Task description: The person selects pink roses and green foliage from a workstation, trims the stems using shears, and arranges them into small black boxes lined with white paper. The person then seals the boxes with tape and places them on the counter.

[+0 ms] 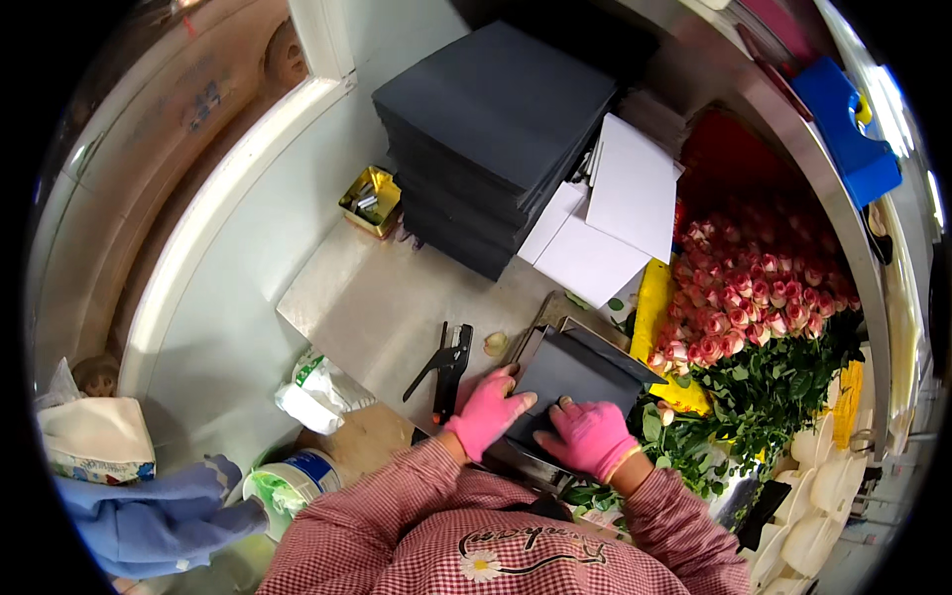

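Note:
Both of my hands wear pink gloves and rest on a black sheet (pixel 578 382), which lies folded in a shallow metal-edged frame. My left hand (pixel 488 413) touches the sheet's left edge with its thumb and fingers apart. On the near part of the sheet, my right hand (pixel 597 440) lies with its fingers stretched out, pressing down. A black stapler (pixel 453 372) with a long handle lies just left of the frame, near my left hand. Beside it is a loose pale petal (pixel 496 343).
A tall stack of black sheets (pixel 496 99) stands at the back, with white cards (pixel 630 198) beside it. Pink-edged roses (pixel 744 288) fill the right side. A yellow tin (pixel 373 201) sits back left; a bucket (pixel 309 471) and blue cloth (pixel 149 526) are lower left.

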`<move>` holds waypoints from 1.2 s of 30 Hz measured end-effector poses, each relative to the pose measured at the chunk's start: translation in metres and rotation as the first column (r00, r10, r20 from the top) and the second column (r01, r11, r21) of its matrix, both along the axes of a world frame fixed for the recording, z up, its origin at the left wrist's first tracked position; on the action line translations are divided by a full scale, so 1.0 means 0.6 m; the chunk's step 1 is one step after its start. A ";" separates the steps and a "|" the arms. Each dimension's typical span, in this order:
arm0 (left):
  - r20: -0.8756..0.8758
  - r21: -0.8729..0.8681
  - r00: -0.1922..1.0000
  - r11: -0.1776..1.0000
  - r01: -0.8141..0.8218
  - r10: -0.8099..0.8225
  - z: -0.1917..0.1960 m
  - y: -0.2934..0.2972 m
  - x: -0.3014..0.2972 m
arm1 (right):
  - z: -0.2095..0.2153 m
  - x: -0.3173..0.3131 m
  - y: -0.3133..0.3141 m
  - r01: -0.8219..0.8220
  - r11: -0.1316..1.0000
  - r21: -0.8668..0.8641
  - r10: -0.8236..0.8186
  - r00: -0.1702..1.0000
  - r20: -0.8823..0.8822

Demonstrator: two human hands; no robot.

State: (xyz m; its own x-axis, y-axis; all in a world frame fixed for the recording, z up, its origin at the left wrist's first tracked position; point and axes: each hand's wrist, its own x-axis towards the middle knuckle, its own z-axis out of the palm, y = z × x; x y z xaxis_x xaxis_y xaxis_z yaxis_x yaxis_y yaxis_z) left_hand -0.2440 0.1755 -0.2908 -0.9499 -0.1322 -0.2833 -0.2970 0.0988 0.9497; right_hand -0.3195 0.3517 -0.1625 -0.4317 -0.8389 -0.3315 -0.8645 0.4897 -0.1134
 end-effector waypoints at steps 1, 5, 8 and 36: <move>-0.009 -0.110 1.000 0.994 -0.014 0.013 0.010 0.006 0.000 | 0.009 -0.034 -0.005 0.018 0.997 0.081 -0.033 0.982 0.184; -0.097 -0.374 0.988 0.924 0.077 -0.122 0.048 -0.012 -0.011 | -0.065 -0.063 -0.010 0.179 0.901 -0.396 -0.172 0.984 0.055; -0.153 -0.355 0.978 0.932 0.080 -0.142 0.057 -0.045 0.014 | -0.090 -0.037 0.004 0.158 0.922 -0.354 -0.183 0.983 -0.036; 0.465 -0.472 0.447 0.213 0.855 -0.765 0.184 -0.136 -0.164 | -0.074 -0.128 0.061 0.201 0.793 -0.575 -0.246 0.969 -0.001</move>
State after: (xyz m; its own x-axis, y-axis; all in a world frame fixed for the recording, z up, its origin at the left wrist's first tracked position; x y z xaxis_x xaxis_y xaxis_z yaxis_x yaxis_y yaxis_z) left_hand -0.3422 0.0941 -0.1803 -0.6116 0.5260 -0.5910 0.2011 0.8258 0.5268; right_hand -0.3963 0.3885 -0.2068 -0.6339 -0.7440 0.2114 -0.7558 0.5379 -0.3734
